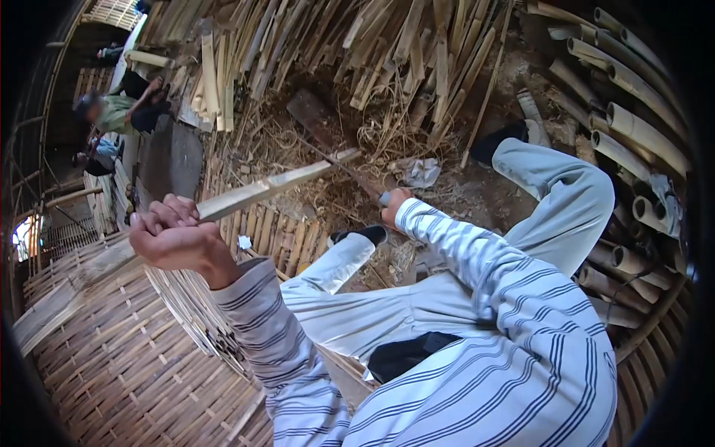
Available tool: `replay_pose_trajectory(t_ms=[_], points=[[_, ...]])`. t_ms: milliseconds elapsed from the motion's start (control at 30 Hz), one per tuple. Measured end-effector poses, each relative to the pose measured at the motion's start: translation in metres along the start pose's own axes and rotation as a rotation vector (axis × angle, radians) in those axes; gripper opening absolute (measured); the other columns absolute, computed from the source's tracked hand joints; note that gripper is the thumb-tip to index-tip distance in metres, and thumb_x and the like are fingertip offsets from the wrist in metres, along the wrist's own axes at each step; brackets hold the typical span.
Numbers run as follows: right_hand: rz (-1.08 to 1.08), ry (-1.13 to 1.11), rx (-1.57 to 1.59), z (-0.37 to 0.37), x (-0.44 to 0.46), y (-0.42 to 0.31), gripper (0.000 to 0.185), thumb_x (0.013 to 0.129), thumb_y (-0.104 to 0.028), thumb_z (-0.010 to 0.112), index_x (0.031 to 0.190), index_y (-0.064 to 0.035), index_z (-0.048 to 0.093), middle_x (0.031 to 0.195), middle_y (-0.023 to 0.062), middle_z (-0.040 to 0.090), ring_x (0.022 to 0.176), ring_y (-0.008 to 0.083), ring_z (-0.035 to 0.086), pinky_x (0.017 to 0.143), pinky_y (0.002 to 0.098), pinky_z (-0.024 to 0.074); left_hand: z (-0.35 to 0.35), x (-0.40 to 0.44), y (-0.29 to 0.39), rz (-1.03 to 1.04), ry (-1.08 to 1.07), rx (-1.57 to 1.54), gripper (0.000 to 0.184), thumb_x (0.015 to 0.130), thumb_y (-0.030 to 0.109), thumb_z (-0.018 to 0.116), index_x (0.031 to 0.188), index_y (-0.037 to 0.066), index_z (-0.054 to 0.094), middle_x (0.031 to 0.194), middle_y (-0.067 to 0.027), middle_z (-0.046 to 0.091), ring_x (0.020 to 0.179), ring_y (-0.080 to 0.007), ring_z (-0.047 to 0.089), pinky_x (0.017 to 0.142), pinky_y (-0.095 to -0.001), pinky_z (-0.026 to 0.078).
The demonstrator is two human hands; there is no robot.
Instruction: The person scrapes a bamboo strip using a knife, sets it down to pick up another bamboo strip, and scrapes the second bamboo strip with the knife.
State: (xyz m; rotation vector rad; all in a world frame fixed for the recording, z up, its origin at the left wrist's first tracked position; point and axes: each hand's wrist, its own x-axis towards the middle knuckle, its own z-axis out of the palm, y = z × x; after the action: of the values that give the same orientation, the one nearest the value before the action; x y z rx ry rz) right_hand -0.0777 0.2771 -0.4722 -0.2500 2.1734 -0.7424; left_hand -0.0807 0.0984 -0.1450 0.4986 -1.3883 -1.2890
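Note:
My left hand point(182, 238) is closed round the near end of a long, pale bamboo strip point(272, 185), which slants away up to the right. In my right hand point(395, 207) is the handle of a knife, its narrow dark blade point(357, 177) pointing up and left. The blade crosses close to the strip's far end; whether they touch I cannot tell. Beyond them a dark flat piece of wood point(316, 118) lies among curly shavings point(387, 145).
Split bamboo strips point(417, 45) are heaped at the back. Cut bamboo poles point(644, 138) are stacked on the right. A woven bamboo panel point(141, 357) lies at lower left. Crumpled plastic point(421, 171) is on the floor near my feet. Another person point(123, 112) sits at far left.

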Motion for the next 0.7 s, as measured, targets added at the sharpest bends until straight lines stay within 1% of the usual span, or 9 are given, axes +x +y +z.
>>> replay_pose_trajectory(t_ms=[167,200,367,433,467,500,533,600,700], points=[[-0.451,-0.007,0.162,-0.038,-0.066,-0.065,0.028,0.075,-0.024,0.058,0.091,-0.0009,0.061,0.080,0.0257,0.063,0.078,0.0400,0.063,0.075,0.0451,0.0515,-0.001,0.003,-0.002,-0.016,-0.020,0.011,0.038,0.088,0.028,0.033,0.054,0.018,0.019,0.043,0.0018,0.018,0.037,-0.0091,0.016,0.037,-0.0242,0.016],[-0.488,0.120,0.165,-0.028,-0.068,-0.072,0.025,0.075,-0.022,0.060,0.088,-0.0008,0.061,0.075,0.0237,0.064,0.072,0.0386,0.064,0.070,0.0429,0.0528,0.001,0.001,-0.002,-0.014,-0.031,-0.003,0.038,0.088,0.028,0.033,0.054,0.018,0.019,0.043,0.0018,0.018,0.037,-0.0092,0.016,0.037,-0.0242,0.016],[-0.402,-0.062,0.313,-0.037,-0.068,-0.086,0.026,0.074,-0.020,0.061,0.095,-0.0047,0.061,0.084,0.0230,0.064,0.081,0.0344,0.065,0.073,0.0424,0.0534,0.009,-0.003,-0.003,-0.007,-0.048,0.024,0.037,0.087,0.027,0.033,0.054,0.018,0.019,0.042,0.0015,0.018,0.037,-0.0094,0.016,0.037,-0.0239,0.017],[-0.407,-0.049,-0.031,-0.006,-0.028,-0.042,0.029,0.071,-0.017,0.063,0.099,-0.0062,0.062,0.087,0.0207,0.065,0.081,0.0328,0.065,0.075,0.0396,0.0539,0.010,0.001,-0.002,-0.009,-0.045,0.035,0.036,0.086,0.026,0.034,0.054,0.018,0.018,0.042,0.0016,0.018,0.036,-0.0093,0.016,0.037,-0.0238,0.017],[-0.199,-0.051,-0.005,0.025,0.005,-0.004,0.030,0.072,-0.015,0.060,0.101,-0.0078,0.062,0.096,0.0191,0.064,0.086,0.0328,0.065,0.076,0.0392,0.0535,0.007,0.002,-0.002,-0.010,-0.039,0.031,0.036,0.085,0.026,0.034,0.055,0.018,0.018,0.042,0.0016,0.018,0.037,-0.0091,0.016,0.037,-0.0237,0.017],[-0.086,0.055,-0.114,0.057,0.045,0.034,0.029,0.075,-0.017,0.057,0.102,-0.0082,0.063,0.098,0.0200,0.064,0.088,0.0341,0.064,0.076,0.0402,0.0530,0.002,0.001,-0.002,-0.012,-0.030,0.021,0.035,0.085,0.026,0.034,0.055,0.018,0.018,0.043,0.0017,0.017,0.037,-0.0090,0.016,0.037,-0.0237,0.017],[-0.088,0.004,-0.081,0.025,0.029,0.024,0.028,0.077,-0.020,0.056,0.101,-0.0053,0.061,0.095,0.0215,0.064,0.086,0.0358,0.064,0.075,0.0420,0.0529,-0.002,0.001,-0.002,-0.013,-0.027,0.013,0.035,0.085,0.025,0.034,0.055,0.018,0.018,0.043,0.0017,0.017,0.037,-0.0089,0.016,0.037,-0.0236,0.017],[-0.343,-0.086,-0.118,-0.017,-0.014,-0.020,0.035,0.083,-0.029,0.054,0.100,0.0006,0.058,0.089,0.0235,0.064,0.082,0.0379,0.064,0.073,0.0435,0.0532,-0.005,0.006,-0.002,-0.018,0.011,0.018,0.035,0.086,0.025,0.033,0.055,0.019,0.018,0.043,0.0018,0.017,0.037,-0.0090,0.015,0.037,-0.0235,0.016],[-0.273,-0.113,0.147,-0.053,-0.075,-0.078,0.053,0.091,-0.048,0.041,0.097,0.0021,0.056,0.079,0.0276,0.061,0.076,0.0401,0.063,0.067,0.0456,0.0525,-0.005,0.007,-0.003,-0.019,0.010,0.029,0.035,0.086,0.024,0.031,0.054,0.018,0.017,0.042,0.0019,0.017,0.037,-0.0097,0.015,0.037,-0.0241,0.016]])
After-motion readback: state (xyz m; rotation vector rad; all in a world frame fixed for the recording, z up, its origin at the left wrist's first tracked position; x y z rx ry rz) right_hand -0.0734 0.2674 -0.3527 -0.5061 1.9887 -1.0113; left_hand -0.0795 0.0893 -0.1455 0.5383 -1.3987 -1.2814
